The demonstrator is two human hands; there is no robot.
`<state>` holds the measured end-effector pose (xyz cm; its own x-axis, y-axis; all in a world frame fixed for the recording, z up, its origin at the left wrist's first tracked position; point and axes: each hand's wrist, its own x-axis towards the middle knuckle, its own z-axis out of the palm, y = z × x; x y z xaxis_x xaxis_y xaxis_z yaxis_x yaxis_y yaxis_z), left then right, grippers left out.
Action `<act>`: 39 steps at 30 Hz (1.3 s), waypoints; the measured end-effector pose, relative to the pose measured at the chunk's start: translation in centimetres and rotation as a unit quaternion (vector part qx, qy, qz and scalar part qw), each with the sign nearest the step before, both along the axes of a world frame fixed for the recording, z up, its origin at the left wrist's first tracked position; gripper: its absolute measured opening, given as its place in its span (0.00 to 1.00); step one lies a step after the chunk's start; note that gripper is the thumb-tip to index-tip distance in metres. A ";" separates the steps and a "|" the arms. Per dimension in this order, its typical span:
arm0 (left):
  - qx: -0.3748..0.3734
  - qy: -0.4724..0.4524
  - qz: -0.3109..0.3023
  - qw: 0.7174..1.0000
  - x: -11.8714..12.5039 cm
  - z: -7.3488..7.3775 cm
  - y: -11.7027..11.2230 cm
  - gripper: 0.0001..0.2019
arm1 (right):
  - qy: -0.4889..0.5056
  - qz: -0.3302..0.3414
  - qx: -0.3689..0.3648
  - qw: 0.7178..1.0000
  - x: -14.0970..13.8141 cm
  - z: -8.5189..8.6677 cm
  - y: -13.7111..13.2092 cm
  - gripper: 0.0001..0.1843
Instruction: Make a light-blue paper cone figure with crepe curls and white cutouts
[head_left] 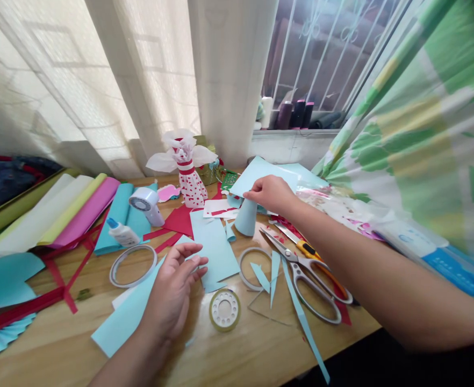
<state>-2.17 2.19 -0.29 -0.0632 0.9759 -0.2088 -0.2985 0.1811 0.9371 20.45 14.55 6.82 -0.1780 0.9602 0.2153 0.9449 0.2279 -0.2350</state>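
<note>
The right hand (271, 194) is right above a small blue paper cone (245, 216) on the wooden table (71, 344). Its fingers (250, 194) bend down and touch the cone's pointy top, but you cannot tell if they are pinching it. The left hand (172, 290) is near the person, open and a bit curled, and it grips nothing. A light blue paper piece (215, 250) lies just past its fingertips, and a blue paper strip (126, 317) lies under its wrist. Big scissors (301, 274) lie to the right, beside a tape roll (224, 309).
</note>
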 end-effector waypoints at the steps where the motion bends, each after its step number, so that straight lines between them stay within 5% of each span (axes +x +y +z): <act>1: 0.001 0.000 0.000 1.000 0.0 0.0 0.0 0.09 | -0.006 0.006 -0.004 1.000 -0.1 -0.1 -0.2 0.18; 10: -0.009 -0.010 -0.008 1.000 -0.1 0.1 -0.1 0.11 | -0.095 0.092 -0.032 0.991 0.0 1.6 -0.1 0.07; 20: -0.008 -0.012 -0.012 1.000 0.0 0.0 0.0 0.10 | -0.146 0.102 -0.039 0.983 -0.5 1.9 -0.9 0.17; 26: -0.011 -0.010 -0.014 1.000 -0.2 0.0 -0.1 0.10 | -0.163 0.157 -0.041 0.973 -0.6 2.0 -1.0 0.09; 35: -0.013 -0.008 -0.017 1.000 -0.1 0.0 -0.2 0.09 | -0.148 0.215 -0.057 0.964 0.9 2.9 -1.7 0.16; 39: -0.011 -0.010 -0.017 1.000 -0.1 0.0 -0.2 0.09 | -0.124 0.216 -0.059 0.967 0.8 2.5 -2.1 0.08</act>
<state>-2.31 1.96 -0.26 -0.0257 0.9725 -0.2316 -0.3096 0.2126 0.9268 21.24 12.43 9.31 -0.5996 0.8002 0.0078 0.7984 0.5989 -0.0617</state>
